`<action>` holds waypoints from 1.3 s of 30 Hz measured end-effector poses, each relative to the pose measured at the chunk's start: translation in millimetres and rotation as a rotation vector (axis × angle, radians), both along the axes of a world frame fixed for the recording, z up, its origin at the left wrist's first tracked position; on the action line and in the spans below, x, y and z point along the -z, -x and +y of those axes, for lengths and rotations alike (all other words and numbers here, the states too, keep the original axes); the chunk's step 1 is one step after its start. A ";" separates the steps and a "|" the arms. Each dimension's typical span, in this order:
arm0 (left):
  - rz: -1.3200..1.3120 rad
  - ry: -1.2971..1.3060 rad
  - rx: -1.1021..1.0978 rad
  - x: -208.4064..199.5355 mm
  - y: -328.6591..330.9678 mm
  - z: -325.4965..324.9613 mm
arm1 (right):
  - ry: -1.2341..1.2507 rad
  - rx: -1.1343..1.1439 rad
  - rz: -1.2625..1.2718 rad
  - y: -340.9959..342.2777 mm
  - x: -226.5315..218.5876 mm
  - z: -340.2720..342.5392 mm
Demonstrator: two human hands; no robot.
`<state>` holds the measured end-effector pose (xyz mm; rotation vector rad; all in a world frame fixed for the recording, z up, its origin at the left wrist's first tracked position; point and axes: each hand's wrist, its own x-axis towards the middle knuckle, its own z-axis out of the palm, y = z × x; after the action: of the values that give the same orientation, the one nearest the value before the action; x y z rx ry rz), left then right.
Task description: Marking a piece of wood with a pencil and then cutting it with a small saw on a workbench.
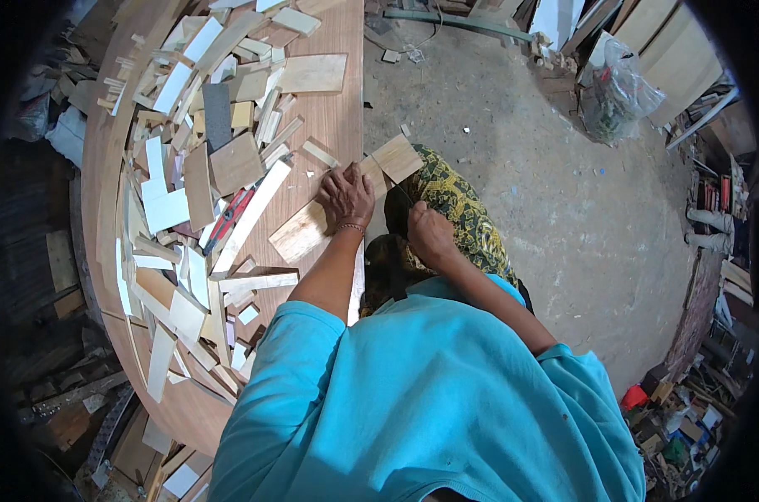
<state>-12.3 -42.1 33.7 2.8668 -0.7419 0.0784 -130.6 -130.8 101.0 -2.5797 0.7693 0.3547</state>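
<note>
A pale wooden board (300, 232) lies slanted across the table's right edge, its far end jutting out over the floor. My left hand (347, 197) presses down on it, fingers curled over the wood and holding it against the tabletop. Beyond the edge, my right hand (432, 233) is closed round what looks like a handsaw, its handle hidden in the fist. The thin dark saw blade (403, 193), seen almost edge-on, runs to a line across the board. Past that line is the board's squarish end piece (397, 158). A small wood strip (320, 153) rests near my left fingertips.
Wood offcuts (237, 163) are heaped over the table (333, 109) to the left, with red-handled pliers (229, 219) among them. My patterned-cloth leg (459, 205) is below the board. A plastic bag (618, 96) and leaning boards (672, 58) stand across the concrete floor (580, 243).
</note>
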 end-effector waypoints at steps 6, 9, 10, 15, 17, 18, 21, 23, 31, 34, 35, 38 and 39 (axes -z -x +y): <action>-0.045 0.071 -0.004 0.8 1.1 -0.8 | 0.048 -0.044 -0.045 -4.8 5.4 -1.8; -0.098 0.119 0.082 0.2 1.9 2.1 | 0.026 -0.102 -0.055 5.2 -4.9 -3.6; -0.109 0.125 0.086 0.1 2.4 1.5 | -0.004 -0.116 -0.070 6.1 -8.7 -5.5; 0.000 0.044 0.106 -3.9 2.1 7.0 | 0.090 -0.108 -0.027 0.0 -40.8 -5.5; 0.058 0.055 0.113 -9.0 0.4 6.5 | 0.076 -0.126 0.015 -7.6 -55.0 -4.2; 0.112 0.043 0.047 -10.7 -0.8 5.0 | 0.060 -0.141 0.057 -11.5 -57.7 -2.7; 0.170 -0.007 -0.034 -11.2 -2.8 1.8 | 0.065 -0.186 0.133 -18.2 -55.6 4.5; 0.064 0.006 -0.020 -4.0 -4.6 4.6 | 0.064 -0.228 0.153 -23.5 -58.3 -0.6; 0.044 -0.001 0.006 5.4 -5.5 4.6 | -0.103 0.039 0.200 -65.3 6.2 3.2; 0.040 0.005 0.019 6.1 -11.2 -3.6 | -0.101 -0.135 0.169 -62.3 13.6 -9.7; 0.056 -0.014 -0.001 8.2 -9.2 1.1 | -0.022 -0.135 0.137 -57.1 13.5 -4.4; 0.144 0.005 -0.068 2.5 -7.9 3.2 | -0.035 -0.328 0.398 -48.2 -40.3 -5.7; 0.163 0.032 -0.073 -7.0 -8.6 0.8 | -0.044 -0.292 0.261 -34.6 -52.7 -9.1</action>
<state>-3.8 -41.3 40.7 2.8274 -0.5995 -0.1313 -96.0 -140.0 153.7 -2.6364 0.4579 0.8003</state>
